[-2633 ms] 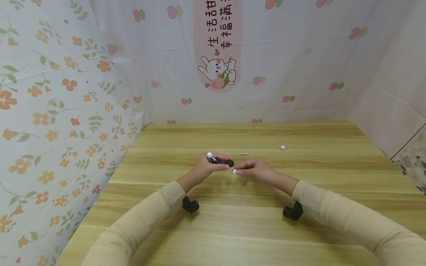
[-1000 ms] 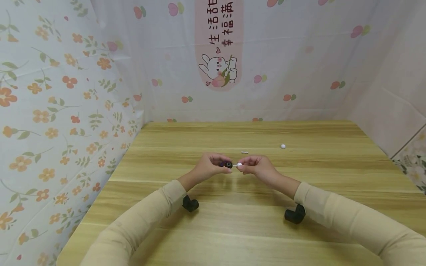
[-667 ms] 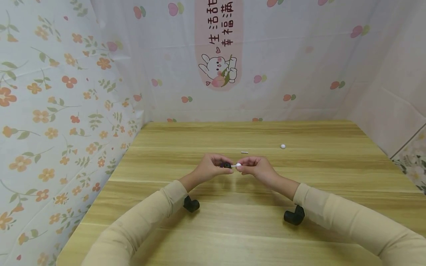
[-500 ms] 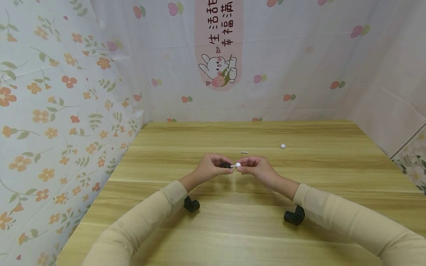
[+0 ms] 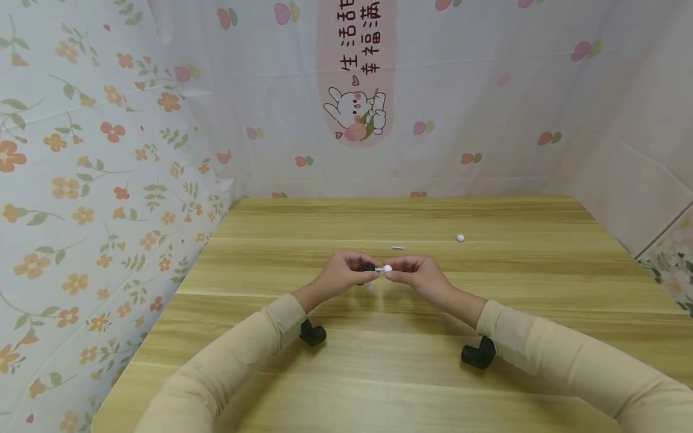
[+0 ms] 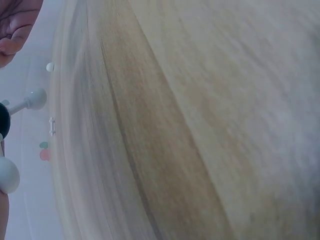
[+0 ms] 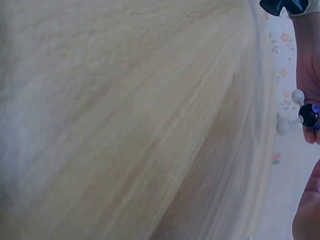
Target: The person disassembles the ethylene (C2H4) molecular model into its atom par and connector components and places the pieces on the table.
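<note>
My left hand (image 5: pixel 343 272) grips a ball-and-stick molecular model, its black ball (image 5: pixel 367 267) showing between thumb and fingers. In the right wrist view, two white balls on short pegs stick out from the model's black ball (image 7: pixel 308 115), and a purple connector (image 7: pixel 315 108) sits beside it. My right hand (image 5: pixel 419 272) pinches a white ball (image 5: pixel 387 269) in its fingertips. A thin white peg (image 5: pixel 379 269) spans from that ball to the black one. In the left wrist view, a pegged white ball (image 6: pixel 36 99) and a lower white ball (image 6: pixel 8 175) belong to the model.
Beyond the hands, a loose white connector peg (image 5: pixel 397 248) and a loose white ball (image 5: pixel 460 238) lie on the wooden table (image 5: pixel 346 373). Black wrist mounts (image 5: pixel 313 333) hang under both forearms. Printed curtains (image 5: pixel 487 108) stand behind the table and at its left.
The right hand's white ball has come up from below to line up with the black ball, its peg now bridging them. The left hand has turned the model; its upright white ball has swung out of sight.
</note>
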The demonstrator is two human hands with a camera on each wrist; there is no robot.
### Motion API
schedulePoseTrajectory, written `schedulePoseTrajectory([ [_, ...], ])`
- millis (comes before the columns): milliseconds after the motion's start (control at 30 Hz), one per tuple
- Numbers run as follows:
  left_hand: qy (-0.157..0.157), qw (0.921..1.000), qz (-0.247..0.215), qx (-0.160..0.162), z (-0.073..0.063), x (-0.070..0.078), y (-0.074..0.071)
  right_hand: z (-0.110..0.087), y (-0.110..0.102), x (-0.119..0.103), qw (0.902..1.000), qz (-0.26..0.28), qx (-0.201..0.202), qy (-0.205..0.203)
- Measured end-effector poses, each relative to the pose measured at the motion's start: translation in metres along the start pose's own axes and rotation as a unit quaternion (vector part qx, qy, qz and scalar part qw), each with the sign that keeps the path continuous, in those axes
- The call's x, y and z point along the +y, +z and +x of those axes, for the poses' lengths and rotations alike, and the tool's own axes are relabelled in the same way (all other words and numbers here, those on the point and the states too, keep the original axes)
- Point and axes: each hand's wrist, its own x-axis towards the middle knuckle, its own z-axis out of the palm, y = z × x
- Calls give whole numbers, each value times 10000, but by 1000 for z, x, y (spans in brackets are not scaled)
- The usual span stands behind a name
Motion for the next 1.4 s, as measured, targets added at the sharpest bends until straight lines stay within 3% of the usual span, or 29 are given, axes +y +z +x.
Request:
schedulePoseTrajectory([
  [333, -33, 9999, -134, 99, -2, 4, 2, -1, 5, -2, 9999, -107, 96, 90],
  [667, -93, 9995, -288, -92, -2, 11, 0, -1, 4, -2, 9998, -90, 138, 57],
  [1400, -141, 9992, -279, -238, 4, 8, 3, -3, -5, -2, 9997, -219, 136, 13],
])
